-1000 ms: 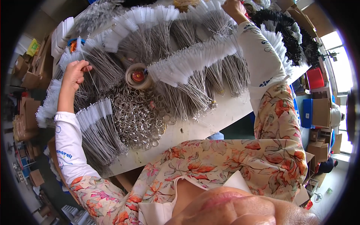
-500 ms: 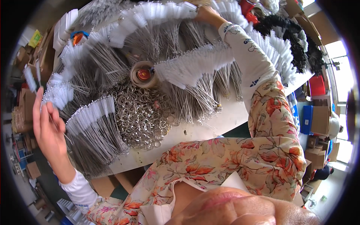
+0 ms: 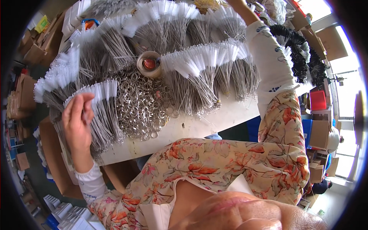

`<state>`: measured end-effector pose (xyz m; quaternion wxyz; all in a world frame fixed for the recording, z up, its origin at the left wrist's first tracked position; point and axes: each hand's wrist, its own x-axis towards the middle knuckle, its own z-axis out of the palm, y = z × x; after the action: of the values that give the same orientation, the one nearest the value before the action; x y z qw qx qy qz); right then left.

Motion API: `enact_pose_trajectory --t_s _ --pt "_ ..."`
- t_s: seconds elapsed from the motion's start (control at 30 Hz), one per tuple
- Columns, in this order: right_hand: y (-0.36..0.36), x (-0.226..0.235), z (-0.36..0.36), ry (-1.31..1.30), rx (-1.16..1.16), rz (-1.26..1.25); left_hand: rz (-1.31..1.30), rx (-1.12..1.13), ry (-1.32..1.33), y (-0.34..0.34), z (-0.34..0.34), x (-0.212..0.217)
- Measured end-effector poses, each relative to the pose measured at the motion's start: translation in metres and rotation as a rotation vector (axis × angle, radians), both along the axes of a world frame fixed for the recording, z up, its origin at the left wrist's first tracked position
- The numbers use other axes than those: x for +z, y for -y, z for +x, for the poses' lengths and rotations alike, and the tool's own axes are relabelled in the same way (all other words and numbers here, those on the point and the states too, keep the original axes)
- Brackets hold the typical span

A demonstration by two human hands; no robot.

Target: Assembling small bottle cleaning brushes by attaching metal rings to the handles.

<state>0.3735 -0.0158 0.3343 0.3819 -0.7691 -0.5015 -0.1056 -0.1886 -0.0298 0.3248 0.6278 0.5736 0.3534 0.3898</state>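
My left hand (image 3: 78,120) hovers over the near-left bundle of white-bristled wire brushes (image 3: 105,120), its fingers curled and close together. What it holds, if anything, cannot be made out. My right hand (image 3: 240,5) reaches to the far edge, where the top of the picture cuts off its fingers. Nearest to it are more white brushes (image 3: 230,21) and a yellowish bundle (image 3: 207,4). Between the brush bundles lies a heap of silvery metal rings (image 3: 140,105). A round tub (image 3: 149,71) with something red inside stands behind the rings.
The pale table (image 3: 153,147) carries several rows of brushes with long wire stems. Black-bristled brushes (image 3: 297,50) lie at the far right. An orange-and-blue tape roll (image 3: 90,24) is at the far left. A cardboard box (image 3: 55,153) stands beside the table's left edge.
My left hand has come in from the left, its fingers now more curled; the brushes beside its fingertips no longer show distinctly. My right hand has moved right and farther away. The view has shifted.
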Motion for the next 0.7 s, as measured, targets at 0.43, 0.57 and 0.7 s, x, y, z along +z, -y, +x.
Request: enact_pose_trajectory --t_s 0.43,0.57,0.7 --pt "0.137 0.022 -0.368 -1.022 0.657 0.071 0.746 -0.090 0.199 0.055 0.111 -0.034" --pt "0.159 -0.052 -0.324 -0.888 0.815 0.328 1.173 0.271 0.158 0.065 0.079 -0.060" --pt "0.174 -0.106 -0.358 -1.826 0.946 0.198 1.126 -0.008 0.014 0.110 0.064 -0.089"
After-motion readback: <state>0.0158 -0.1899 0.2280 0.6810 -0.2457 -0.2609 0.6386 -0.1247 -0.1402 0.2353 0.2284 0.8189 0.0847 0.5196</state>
